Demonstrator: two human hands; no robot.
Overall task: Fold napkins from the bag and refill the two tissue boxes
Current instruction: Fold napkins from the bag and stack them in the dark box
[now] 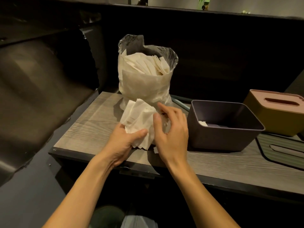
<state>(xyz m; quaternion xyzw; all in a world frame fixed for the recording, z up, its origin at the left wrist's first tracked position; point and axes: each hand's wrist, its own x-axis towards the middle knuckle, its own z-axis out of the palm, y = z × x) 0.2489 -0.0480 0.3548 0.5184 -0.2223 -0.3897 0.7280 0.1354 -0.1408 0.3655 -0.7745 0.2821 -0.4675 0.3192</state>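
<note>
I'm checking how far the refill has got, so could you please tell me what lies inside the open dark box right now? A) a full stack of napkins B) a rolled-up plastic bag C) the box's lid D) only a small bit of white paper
D: the open dark box shows mostly bare floor, with only a small bit of white paper near its left wall.

The bag (146,76) of napkins stood on the counter (92,119) ahead of me. A bunch of napkins (138,119) sat just before it, between my hands. To the right stood an open box (225,125), a lidded box (276,112) behind it, a loose lid (283,148) beside them.
</note>
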